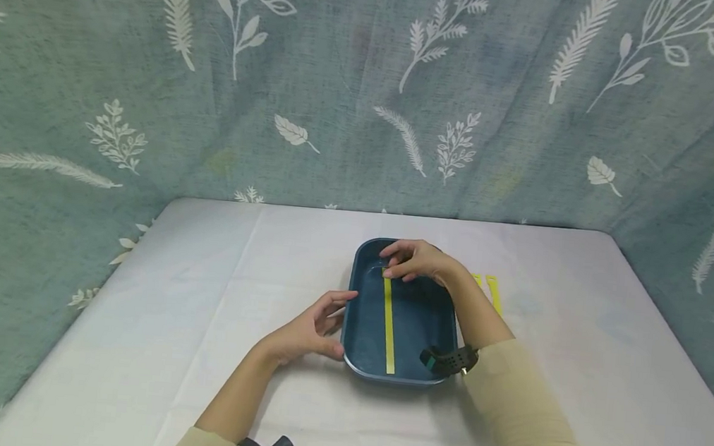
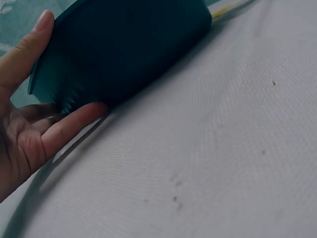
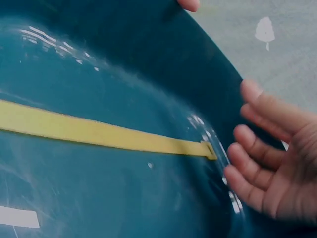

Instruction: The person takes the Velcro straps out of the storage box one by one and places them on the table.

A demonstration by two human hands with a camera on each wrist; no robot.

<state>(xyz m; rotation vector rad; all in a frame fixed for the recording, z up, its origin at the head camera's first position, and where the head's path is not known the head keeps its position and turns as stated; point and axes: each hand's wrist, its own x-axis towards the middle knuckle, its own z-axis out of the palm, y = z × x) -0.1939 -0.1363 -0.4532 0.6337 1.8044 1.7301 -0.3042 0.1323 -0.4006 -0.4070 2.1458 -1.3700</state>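
Note:
A dark blue, rounded rectangular tray point(image 1: 417, 320) stands on the white cloth. Lengthwise on its floor lies a flat yellow strip point(image 1: 389, 325), whose far end has a small slotted head, clear in the right wrist view. My left hand point(image 1: 312, 325) touches the tray's left wall with thumb and fingers spread apart. Its fingertips meet the tray's outer side in the left wrist view. Over the far end of the tray is my right hand point(image 1: 417, 260), fingers loosely bent. Beside the strip's head, that hand point(image 3: 277, 153) holds nothing in the right wrist view.
More yellow strips point(image 1: 494, 295) lie on the cloth right of the tray, partly hidden by the right forearm. A white cloth point(image 1: 196, 308) covers the table. Behind it hangs a green-blue curtain point(image 1: 343, 94) with white leaf prints.

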